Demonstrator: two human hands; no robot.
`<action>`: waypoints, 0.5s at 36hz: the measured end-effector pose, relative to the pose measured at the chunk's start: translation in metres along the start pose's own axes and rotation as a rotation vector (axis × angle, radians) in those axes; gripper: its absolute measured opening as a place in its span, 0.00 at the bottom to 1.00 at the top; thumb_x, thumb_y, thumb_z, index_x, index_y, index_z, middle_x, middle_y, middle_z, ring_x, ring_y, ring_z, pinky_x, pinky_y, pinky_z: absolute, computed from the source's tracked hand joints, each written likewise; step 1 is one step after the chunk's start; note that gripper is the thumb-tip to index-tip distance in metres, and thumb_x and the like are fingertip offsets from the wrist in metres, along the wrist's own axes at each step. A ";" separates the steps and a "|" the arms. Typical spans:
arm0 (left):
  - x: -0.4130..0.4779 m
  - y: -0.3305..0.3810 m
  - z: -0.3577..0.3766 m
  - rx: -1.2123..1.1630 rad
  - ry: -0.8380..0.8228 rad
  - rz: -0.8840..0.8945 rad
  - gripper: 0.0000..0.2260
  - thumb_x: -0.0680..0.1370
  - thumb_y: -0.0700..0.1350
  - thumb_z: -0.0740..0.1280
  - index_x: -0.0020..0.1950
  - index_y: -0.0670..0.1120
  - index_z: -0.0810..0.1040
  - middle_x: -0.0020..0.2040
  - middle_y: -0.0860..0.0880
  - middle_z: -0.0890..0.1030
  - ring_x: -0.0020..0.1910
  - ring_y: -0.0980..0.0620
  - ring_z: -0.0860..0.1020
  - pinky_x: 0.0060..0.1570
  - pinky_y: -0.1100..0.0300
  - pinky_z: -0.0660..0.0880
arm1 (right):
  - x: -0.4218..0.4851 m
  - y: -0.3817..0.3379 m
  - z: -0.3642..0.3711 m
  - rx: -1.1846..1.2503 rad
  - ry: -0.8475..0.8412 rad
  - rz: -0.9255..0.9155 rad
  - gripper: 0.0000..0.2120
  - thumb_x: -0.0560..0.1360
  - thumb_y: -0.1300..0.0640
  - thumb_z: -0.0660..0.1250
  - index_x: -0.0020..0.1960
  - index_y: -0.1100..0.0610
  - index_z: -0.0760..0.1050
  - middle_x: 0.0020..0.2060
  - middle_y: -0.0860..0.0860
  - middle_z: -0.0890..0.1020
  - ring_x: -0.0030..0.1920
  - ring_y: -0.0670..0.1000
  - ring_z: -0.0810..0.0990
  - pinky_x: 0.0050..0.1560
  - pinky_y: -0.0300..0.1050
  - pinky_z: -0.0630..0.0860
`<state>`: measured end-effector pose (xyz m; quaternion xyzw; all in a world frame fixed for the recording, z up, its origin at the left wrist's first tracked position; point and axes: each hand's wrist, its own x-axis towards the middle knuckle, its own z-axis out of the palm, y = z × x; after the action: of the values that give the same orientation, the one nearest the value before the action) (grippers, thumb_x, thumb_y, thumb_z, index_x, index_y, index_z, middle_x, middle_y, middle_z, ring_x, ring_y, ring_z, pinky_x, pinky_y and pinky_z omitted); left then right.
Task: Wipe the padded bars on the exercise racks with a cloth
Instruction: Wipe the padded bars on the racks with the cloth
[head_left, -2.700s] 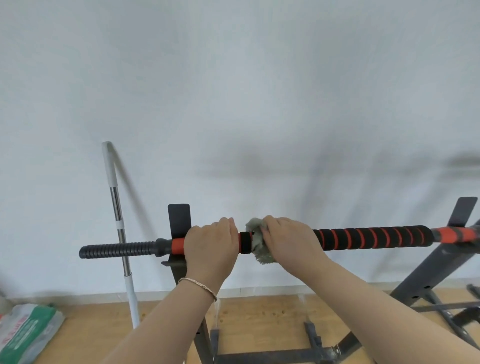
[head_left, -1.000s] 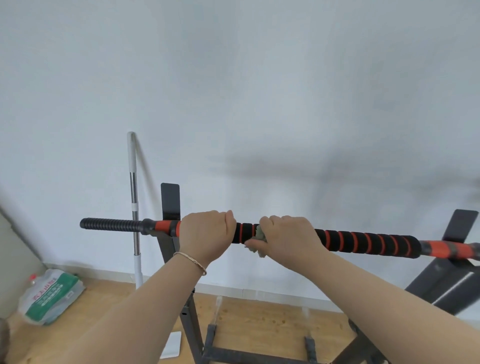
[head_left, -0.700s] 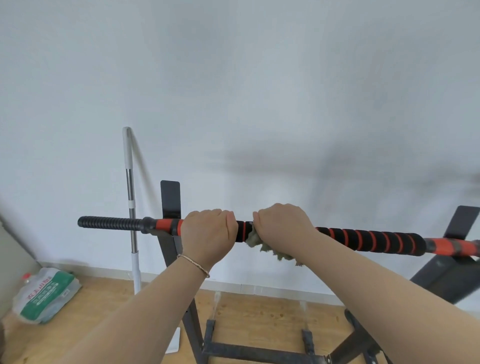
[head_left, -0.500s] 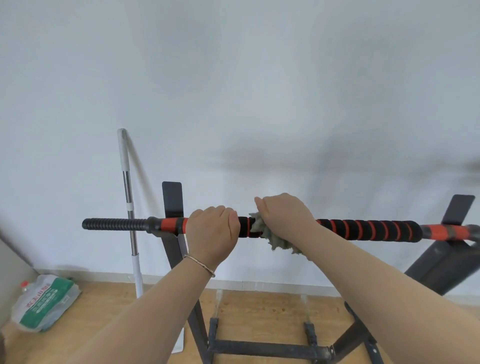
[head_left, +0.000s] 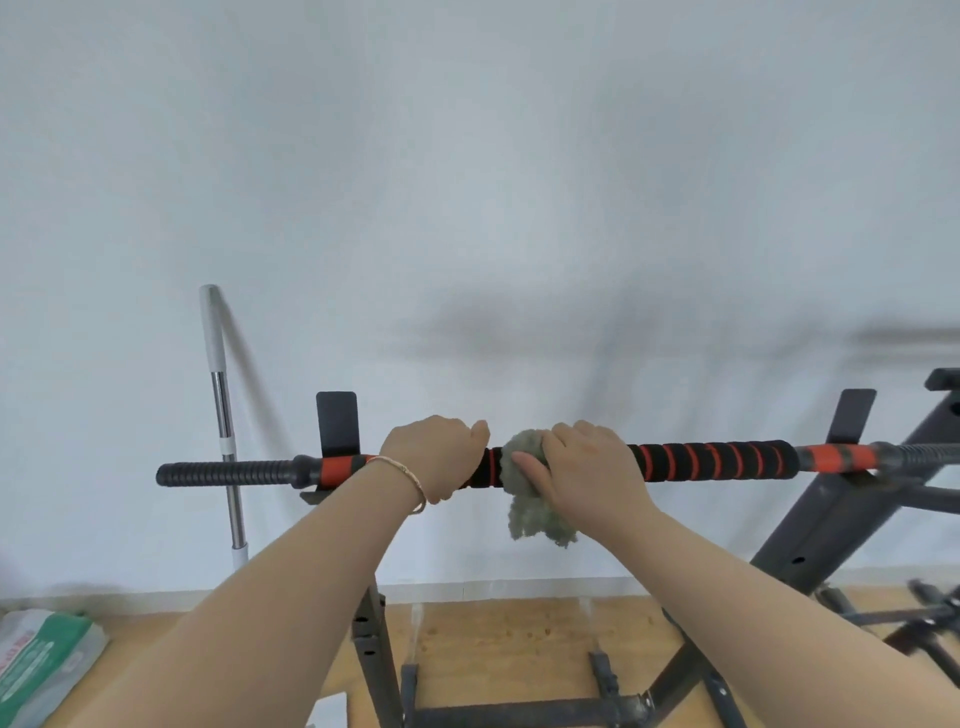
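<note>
The left hand (head_left: 435, 457) grips the padded bar (head_left: 717, 460) beside the left rack bracket (head_left: 337, 421), probably to steady it. The right hand (head_left: 589, 470) wraps the cloth (head_left: 535, 514) around the bar, just beside the left hand, for wiping.

A bare workout room is showing: dark steel racks (head_left: 831, 519) are carrying a padded bar (head_left: 717, 460), standing on wooden floor (head_left: 519, 639) against a white wall (head_left: 467, 208).

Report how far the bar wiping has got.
Done: no stretch looks visibly cleaner. In hand: right hand wraps the fluffy grey-green cloth round the black-and-orange foam-padded bar; left hand grips the bar beside it. Left: probably the striped padding rightward to the dark metal rack.
</note>
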<state>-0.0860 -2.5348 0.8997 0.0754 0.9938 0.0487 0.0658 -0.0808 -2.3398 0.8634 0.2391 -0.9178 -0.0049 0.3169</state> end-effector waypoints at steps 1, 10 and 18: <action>0.000 -0.002 0.002 0.089 0.036 0.044 0.04 0.79 0.40 0.55 0.49 0.44 0.68 0.38 0.45 0.79 0.37 0.42 0.80 0.40 0.52 0.78 | 0.004 -0.001 -0.001 -0.027 0.004 -0.033 0.22 0.82 0.47 0.60 0.32 0.55 0.69 0.24 0.49 0.67 0.26 0.52 0.64 0.27 0.46 0.62; -0.018 -0.004 0.048 0.242 0.670 0.164 0.07 0.76 0.42 0.65 0.38 0.45 0.76 0.26 0.50 0.64 0.23 0.49 0.62 0.26 0.60 0.62 | 0.024 -0.003 0.000 -0.152 -0.317 0.025 0.09 0.80 0.53 0.64 0.42 0.55 0.74 0.29 0.48 0.71 0.29 0.53 0.70 0.27 0.41 0.62; -0.024 -0.006 0.053 0.057 0.626 0.068 0.20 0.80 0.52 0.46 0.55 0.47 0.75 0.50 0.50 0.76 0.44 0.47 0.72 0.43 0.52 0.65 | 0.027 0.049 -0.021 0.344 -0.464 0.321 0.21 0.84 0.42 0.51 0.57 0.55 0.75 0.48 0.52 0.81 0.52 0.57 0.79 0.49 0.48 0.73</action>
<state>-0.0559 -2.5395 0.8499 0.0916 0.9637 0.0440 -0.2470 -0.1085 -2.3054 0.9040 0.1340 -0.9789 0.1458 0.0511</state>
